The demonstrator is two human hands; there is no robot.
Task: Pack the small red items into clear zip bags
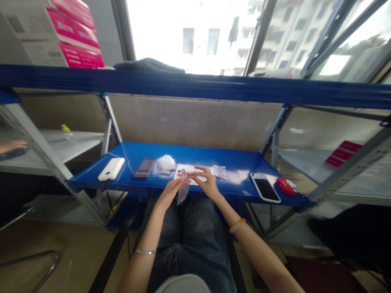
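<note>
My left hand [171, 192] is closed on the top of a small clear plastic bag [182, 194], which hangs down just past the front edge of the blue shelf. My right hand [207, 184] reaches in from the right, its thumb and fingertips pinched together at the bag's mouth. Whatever those fingertips hold is too small to make out. Behind the hands lies a white sheet [193, 167] with several small dark red pieces [182, 172] on it. A filled clear bag [220, 172] rests right of the sheet, and a heap of clear bags [165, 163] lies to its left.
On the blue shelf [195, 149] are a white power bank [111, 169] with a cable, a blurred-out dark object [144, 169], a white-edged phone [265, 187] and a red pouch [286, 186]. Metal posts flank it. Another person's hand [14, 146] shows at far left.
</note>
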